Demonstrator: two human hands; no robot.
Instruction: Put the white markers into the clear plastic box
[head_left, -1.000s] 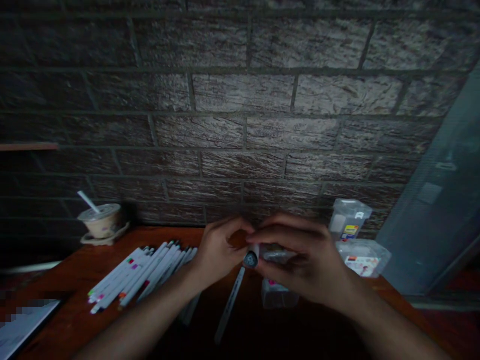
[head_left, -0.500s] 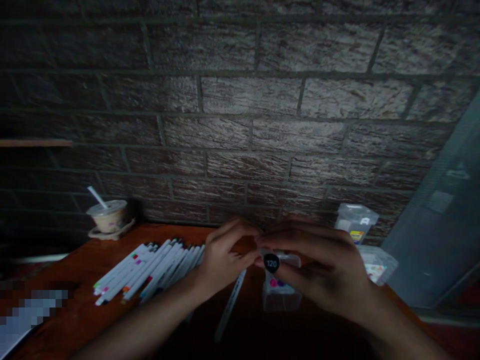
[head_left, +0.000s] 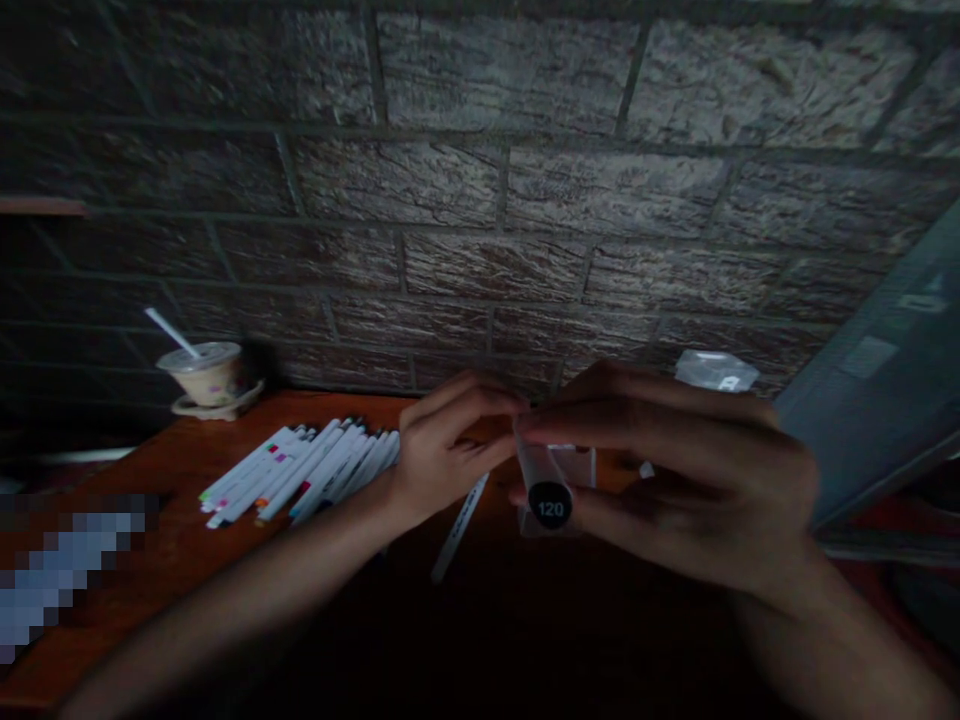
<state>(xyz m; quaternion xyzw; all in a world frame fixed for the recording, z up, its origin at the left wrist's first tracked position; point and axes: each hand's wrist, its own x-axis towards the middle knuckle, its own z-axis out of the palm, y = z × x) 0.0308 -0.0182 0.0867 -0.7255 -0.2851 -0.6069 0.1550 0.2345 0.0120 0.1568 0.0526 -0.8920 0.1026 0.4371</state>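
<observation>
Marker (head_left: 541, 470) nearer, aslant, numbered end (head_left: 550, 507) viewerward

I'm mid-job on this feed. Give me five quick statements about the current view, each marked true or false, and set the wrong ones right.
1. The right hand grips a marker whose dark end reads 120. True.
2. The left hand lies flat on the table. False: the left hand is raised, its fingertips close to the right hand's.
3. The cup has a straw in it. True.
4. Every other marker in view is in the pile. False: a loose marker lies to the right of the pile.
5. A brick-patterned wall rises behind the table. True.
</observation>
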